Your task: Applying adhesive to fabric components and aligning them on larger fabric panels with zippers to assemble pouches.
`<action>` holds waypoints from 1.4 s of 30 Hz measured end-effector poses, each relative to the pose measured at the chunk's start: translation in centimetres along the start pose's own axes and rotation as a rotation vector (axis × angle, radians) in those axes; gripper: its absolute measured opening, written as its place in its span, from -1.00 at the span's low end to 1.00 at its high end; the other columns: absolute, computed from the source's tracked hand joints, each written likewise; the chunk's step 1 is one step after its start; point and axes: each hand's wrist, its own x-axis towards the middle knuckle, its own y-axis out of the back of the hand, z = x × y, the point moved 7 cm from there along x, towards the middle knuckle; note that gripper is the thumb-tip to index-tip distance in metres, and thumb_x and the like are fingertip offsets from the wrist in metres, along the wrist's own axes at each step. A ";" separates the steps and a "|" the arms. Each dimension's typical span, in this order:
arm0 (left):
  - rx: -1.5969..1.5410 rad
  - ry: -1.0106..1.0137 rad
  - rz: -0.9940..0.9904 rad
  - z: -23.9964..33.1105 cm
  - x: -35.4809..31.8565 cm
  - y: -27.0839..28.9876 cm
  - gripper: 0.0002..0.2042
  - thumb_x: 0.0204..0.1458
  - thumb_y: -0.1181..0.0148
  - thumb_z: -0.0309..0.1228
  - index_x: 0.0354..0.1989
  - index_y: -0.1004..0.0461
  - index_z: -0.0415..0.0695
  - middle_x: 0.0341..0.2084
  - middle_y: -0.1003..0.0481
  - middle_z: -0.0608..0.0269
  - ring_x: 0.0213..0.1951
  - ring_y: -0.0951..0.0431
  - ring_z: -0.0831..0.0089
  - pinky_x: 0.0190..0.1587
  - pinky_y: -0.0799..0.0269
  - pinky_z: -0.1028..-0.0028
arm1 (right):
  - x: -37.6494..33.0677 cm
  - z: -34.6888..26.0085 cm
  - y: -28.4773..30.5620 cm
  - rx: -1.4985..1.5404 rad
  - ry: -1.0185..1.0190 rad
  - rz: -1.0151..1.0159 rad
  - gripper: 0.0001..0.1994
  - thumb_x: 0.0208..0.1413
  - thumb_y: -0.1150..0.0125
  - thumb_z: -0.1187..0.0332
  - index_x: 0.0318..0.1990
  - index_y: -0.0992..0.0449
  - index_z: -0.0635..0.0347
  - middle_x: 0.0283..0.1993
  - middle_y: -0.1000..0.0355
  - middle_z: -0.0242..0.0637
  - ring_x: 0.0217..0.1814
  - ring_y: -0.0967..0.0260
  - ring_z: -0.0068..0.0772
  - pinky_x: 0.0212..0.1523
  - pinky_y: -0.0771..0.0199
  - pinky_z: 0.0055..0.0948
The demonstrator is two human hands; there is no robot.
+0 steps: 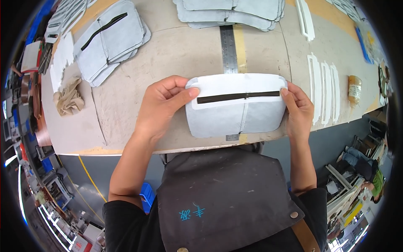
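Between my two hands is a pale grey panel [216, 119] with rounded corners. A long dark slot crosses it, with a white strip framing the slot along the panel's upper part. My left hand [161, 105] pinches the panel's left edge, thumb on top near the slot's left end. On the opposite edge, my right hand [299, 110] grips it the same way, its thumb by the slot's right end. The panel lies over a steel ruler [228, 46], which shows above and below it. Fingers beneath the panel are partly hidden.
Similar panels with slots form a stack [113, 42] at the far left; another stack [231, 12] is at the back. White slotted strips [317, 90] lie to the right, near a glue bottle [354, 90]. A crumpled beige cloth [69, 98] rests at the left.
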 end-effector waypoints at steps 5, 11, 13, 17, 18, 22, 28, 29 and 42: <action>1.090 -0.713 0.286 3.5 -1.5 -1.6 -0.65 0.01 -0.33 -0.45 -0.01 -0.50 -0.24 0.00 -0.51 0.10 0.04 -0.47 0.27 0.07 -0.37 0.34 | -0.5 -2.9 -2.4 -0.587 0.446 -0.101 -0.61 0.16 -0.17 0.51 0.16 -0.40 0.36 0.19 -0.38 -0.04 0.12 -0.42 -0.29 0.09 -0.40 -0.39; 1.435 -0.731 -0.284 -1.6 -1.7 -9.0 -0.24 -0.05 -0.30 -0.13 0.32 -0.20 -0.20 0.38 -0.12 0.16 0.44 0.01 0.20 0.42 0.15 0.12 | -3.4 -1.6 -7.9 -1.227 0.767 -0.570 -0.37 0.17 -0.14 0.19 0.34 -0.17 0.29 0.48 0.03 -0.08 0.55 0.16 -0.12 0.48 0.14 -0.15; 1.518 -0.733 -0.241 -1.5 -1.8 -7.8 -0.24 -0.05 -0.26 -0.04 0.30 -0.23 -0.20 0.37 -0.15 0.17 0.42 -0.03 0.19 0.42 0.13 0.13 | -2.7 -1.5 -6.8 -1.268 0.741 -0.539 -0.36 0.19 -0.09 0.10 0.34 -0.18 0.29 0.48 0.01 -0.13 0.55 0.17 -0.17 0.49 0.19 -0.16; 1.522 -0.728 -0.215 -1.5 -1.3 -5.8 -0.31 -0.04 -0.32 -0.19 0.26 -0.27 -0.23 0.36 -0.16 0.12 0.42 -0.05 0.19 0.38 0.01 0.15 | -1.8 -1.6 -4.6 -1.251 0.713 -0.426 -0.38 0.18 -0.12 0.16 0.32 -0.19 0.30 0.48 0.00 -0.12 0.54 0.14 -0.13 0.48 0.14 -0.16; 1.377 -0.820 -0.117 -0.9 -1.1 -5.1 -0.37 -0.06 -0.34 -0.31 0.22 -0.30 -0.25 0.29 -0.24 0.08 0.34 -0.16 0.17 0.30 -0.12 0.17 | -1.7 -2.0 -4.6 -1.205 0.736 -0.415 -0.41 0.15 -0.15 0.24 0.29 -0.22 0.33 0.44 -0.05 -0.08 0.51 0.08 -0.09 0.44 0.06 -0.16; 1.226 -0.830 0.160 2.4 0.5 -5.3 -0.56 -0.15 -0.34 -0.60 0.00 -0.45 -0.29 -0.05 -0.47 0.02 -0.03 -0.44 0.12 0.00 -0.36 0.23 | -0.4 -3.4 -4.6 -0.941 0.768 -0.320 -0.49 0.03 -0.23 0.49 0.18 -0.31 0.38 0.29 -0.22 0.00 0.34 -0.12 0.03 0.30 -0.18 -0.17; 1.032 -0.792 -0.035 3.1 2.2 -4.4 -0.85 -0.12 -0.35 -0.58 -0.34 -0.55 -0.26 -0.34 -0.49 0.16 -0.26 -0.46 0.23 -0.17 -0.39 0.37 | 2.1 -4.1 -4.3 -0.874 0.643 -0.220 -0.57 -0.03 -0.32 0.50 0.06 -0.43 0.33 0.01 -0.39 -0.09 0.01 -0.33 -0.16 0.04 -0.35 -0.36; 1.045 -0.792 -0.011 3.5 1.9 -4.3 -0.85 -0.12 -0.35 -0.58 -0.34 -0.55 -0.26 -0.34 -0.49 0.16 -0.26 -0.46 0.23 -0.17 -0.39 0.37 | 2.2 -4.3 -4.0 -0.859 0.661 -0.234 -0.57 -0.03 -0.32 0.50 0.06 -0.43 0.33 0.01 -0.39 -0.09 0.01 -0.33 -0.16 0.04 -0.35 -0.36; 1.283 -0.978 0.672 8.5 4.4 8.0 -0.69 -0.23 -0.40 -0.60 -0.25 -0.51 -0.21 -0.35 -0.44 0.14 -0.23 -0.41 0.15 -0.19 -0.38 0.28 | 16.4 -14.4 -6.3 -0.127 0.401 -0.115 -0.65 0.17 -0.24 0.23 -0.02 -0.51 0.33 -0.12 -0.51 -0.32 -0.09 -0.39 -0.57 -0.05 -0.37 -0.55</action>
